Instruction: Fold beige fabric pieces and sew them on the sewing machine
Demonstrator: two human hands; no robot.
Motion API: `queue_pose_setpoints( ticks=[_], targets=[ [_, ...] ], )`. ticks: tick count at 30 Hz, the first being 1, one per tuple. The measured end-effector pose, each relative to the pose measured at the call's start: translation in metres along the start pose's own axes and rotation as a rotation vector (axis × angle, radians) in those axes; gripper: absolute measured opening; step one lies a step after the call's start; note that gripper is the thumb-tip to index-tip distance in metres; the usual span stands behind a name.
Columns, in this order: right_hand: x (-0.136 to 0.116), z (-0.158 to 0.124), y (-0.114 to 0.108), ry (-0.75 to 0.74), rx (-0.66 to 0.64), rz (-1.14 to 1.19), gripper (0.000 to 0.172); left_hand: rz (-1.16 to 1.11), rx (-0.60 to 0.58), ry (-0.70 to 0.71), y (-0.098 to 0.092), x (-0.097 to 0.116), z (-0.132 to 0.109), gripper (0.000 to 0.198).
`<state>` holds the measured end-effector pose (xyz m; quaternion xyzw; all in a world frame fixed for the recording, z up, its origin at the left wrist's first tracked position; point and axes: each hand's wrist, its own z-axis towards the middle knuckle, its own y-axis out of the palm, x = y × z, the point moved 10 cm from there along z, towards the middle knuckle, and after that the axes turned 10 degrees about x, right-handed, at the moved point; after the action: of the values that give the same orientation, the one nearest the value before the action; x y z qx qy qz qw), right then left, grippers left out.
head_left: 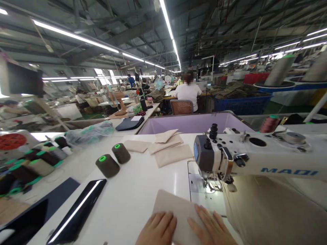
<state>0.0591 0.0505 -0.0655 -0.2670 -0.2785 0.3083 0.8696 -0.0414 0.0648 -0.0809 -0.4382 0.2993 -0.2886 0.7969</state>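
A beige cut fabric piece lies flat on the white sewing table in front of me. My left hand rests on its left side, palm down, fingers close together and holding nothing. On the right side of the same piece, my right hand presses with its fingers spread. Just beyond and to the right stands the sewing machine, its needle and presser foot area apart from the piece. A larger beige cloth is draped under the machine arm, close to my right hand.
Several beige pieces lie behind the work. Two dark thread cones stand at left, near a glossy black phone-like object. A lilac bin adjoins the table's far edge. Farther off, a person in white sits facing away.
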Motion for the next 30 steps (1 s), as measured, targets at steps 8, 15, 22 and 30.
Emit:
queue_pose_setpoints(
  ticks=[8,15,22,30],
  targets=[
    [0.048,0.004,0.003,0.109,-0.466,0.406,0.026,-0.184,-0.258,-0.172,0.028,-0.014,0.103,0.032],
    [0.075,-0.004,0.007,0.118,-0.448,0.495,0.019,-0.281,-0.274,-0.096,0.041,0.013,0.133,0.022],
    [0.097,-0.011,0.014,0.279,-0.530,0.332,0.017,-0.319,-0.247,-0.121,0.055,-0.002,0.140,0.035],
    [0.101,-0.015,0.021,0.369,-0.562,0.350,0.023,-0.317,-0.185,-0.151,0.059,-0.009,0.139,0.031]
  ],
)
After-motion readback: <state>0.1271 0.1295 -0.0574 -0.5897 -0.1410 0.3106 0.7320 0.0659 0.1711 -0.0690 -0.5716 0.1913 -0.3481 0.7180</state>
